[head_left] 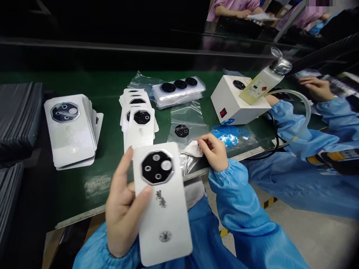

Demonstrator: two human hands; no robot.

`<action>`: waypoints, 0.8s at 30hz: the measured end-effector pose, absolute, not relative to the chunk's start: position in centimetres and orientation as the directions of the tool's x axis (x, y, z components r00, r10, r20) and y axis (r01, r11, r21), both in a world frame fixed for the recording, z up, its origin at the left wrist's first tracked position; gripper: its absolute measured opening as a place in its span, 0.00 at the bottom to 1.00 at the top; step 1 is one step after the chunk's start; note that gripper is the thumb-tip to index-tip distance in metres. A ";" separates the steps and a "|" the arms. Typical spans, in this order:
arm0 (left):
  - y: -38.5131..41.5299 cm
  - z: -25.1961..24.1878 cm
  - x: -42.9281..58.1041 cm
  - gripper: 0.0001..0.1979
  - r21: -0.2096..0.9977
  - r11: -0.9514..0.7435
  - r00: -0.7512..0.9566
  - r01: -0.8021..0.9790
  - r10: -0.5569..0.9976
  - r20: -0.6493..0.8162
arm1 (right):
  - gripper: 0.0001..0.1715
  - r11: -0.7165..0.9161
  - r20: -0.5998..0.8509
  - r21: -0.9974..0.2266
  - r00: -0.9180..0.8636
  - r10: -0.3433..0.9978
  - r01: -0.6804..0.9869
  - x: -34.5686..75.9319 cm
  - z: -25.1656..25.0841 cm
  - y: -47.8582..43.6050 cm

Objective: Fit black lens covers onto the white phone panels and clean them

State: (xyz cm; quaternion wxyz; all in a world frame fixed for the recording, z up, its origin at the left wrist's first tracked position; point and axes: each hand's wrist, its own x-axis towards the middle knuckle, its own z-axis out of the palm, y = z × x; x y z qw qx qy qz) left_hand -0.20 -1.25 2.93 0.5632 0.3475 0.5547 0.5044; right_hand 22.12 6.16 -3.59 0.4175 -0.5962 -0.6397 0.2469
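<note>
My left hand [122,209] holds up a white phone back cover [164,220] by its edge, close to the camera. An octagonal black camera module [157,167] with round lenses sits at the cover's upper end, and dark smudges mark the white surface. My right hand [214,151] pinches a white wipe [193,149] above a clear plastic bag [187,164] at the bench edge. A loose black camera module [181,130] lies in that bag, just beyond the wipe. Stacks of similar white covers [68,130] lie on the green bench mat [84,186].
A second row of covers [138,121] and a bagged strip of black modules [178,87] lie ahead. To the right stand a white box unit [232,101] and a dispenser bottle [262,80]. Blue film scraps [226,136] lie nearby. A co-worker's blue-sleeved arm [303,127] reaches in from the right.
</note>
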 end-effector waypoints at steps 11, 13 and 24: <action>1.0 1.2 -0.9 0.40 0.962 0.125 -0.198 -0.241 0.964 -0.175 | 0.04 0.485 0.219 -0.556 -0.444 0.869 0.675 21.3 -1.4 7.8; 1.0 0.9 -1.0 0.40 0.957 0.137 -0.185 -0.254 0.965 -0.187 | 0.06 0.502 0.190 -0.523 -0.480 0.856 0.689 21.1 -1.7 7.8; 0.1 0.7 0.4 0.35 0.989 0.095 -0.152 -0.111 0.982 -0.112 | 0.04 0.591 0.449 -0.545 -0.388 0.805 0.595 19.6 1.1 4.7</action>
